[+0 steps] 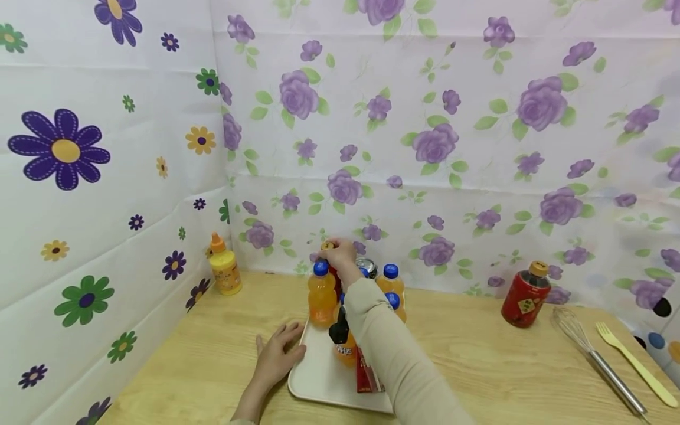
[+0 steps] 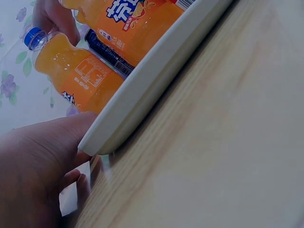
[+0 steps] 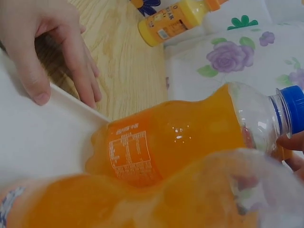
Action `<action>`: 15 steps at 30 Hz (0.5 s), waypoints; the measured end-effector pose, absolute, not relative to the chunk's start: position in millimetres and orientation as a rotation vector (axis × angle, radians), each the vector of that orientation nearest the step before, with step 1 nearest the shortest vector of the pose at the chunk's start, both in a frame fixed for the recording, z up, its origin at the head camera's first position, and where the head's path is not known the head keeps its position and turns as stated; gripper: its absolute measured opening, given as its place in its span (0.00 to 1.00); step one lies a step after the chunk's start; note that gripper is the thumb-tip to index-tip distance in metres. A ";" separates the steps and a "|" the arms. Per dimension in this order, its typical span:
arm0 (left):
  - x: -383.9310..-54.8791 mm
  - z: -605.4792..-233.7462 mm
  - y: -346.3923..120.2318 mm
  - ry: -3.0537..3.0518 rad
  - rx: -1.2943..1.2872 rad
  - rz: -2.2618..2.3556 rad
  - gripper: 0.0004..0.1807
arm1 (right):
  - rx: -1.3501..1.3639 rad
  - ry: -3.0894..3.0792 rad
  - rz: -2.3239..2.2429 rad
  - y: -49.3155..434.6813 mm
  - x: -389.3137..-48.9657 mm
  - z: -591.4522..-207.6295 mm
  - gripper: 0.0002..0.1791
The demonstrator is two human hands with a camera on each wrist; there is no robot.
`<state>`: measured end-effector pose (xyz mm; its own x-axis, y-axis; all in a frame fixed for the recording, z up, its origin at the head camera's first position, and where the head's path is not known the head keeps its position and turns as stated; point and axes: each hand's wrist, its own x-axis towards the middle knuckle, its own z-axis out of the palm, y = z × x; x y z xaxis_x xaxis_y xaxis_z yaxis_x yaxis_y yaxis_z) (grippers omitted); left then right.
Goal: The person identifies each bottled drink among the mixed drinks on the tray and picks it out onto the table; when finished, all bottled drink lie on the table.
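My right hand (image 1: 342, 257) grips the yellow cap of a red bottle (image 1: 337, 280) at the far end of a white tray (image 1: 319, 378). An orange soda bottle with a blue cap (image 1: 322, 298) stands in front of that bottle and hides most of it. My left hand (image 1: 278, 357) is at the tray's left edge, with the thumb over the rim and the fingers outside it, as the left wrist view shows. Several more orange soda bottles (image 1: 391, 283), a silver-topped can (image 1: 366, 267) and a red carton (image 1: 366, 378) are on the tray, partly behind my right sleeve.
A yellow squeeze bottle (image 1: 226, 271) with an orange nozzle stands at the back left. To the right are a red bottle with a yellow cap (image 1: 526, 298), a whisk (image 1: 600, 363) and a yellow fork (image 1: 637, 366). Flowered cloth (image 1: 425, 195) hangs behind the table.
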<state>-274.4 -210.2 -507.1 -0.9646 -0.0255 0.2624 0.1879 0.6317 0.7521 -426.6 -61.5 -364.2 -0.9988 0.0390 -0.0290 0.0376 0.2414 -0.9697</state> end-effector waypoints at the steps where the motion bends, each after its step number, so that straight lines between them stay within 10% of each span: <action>1: -275.2 -506.4 -210.1 -2.603 -0.142 -1.246 0.23 | -0.075 -2.469 1.928 -60.8 -425.6 -362.2 0.16; 15: -271.9 -509.2 -212.7 -2.592 -0.171 -1.256 0.22 | 0.007 -2.404 1.942 -65.7 -401.9 -313.2 0.19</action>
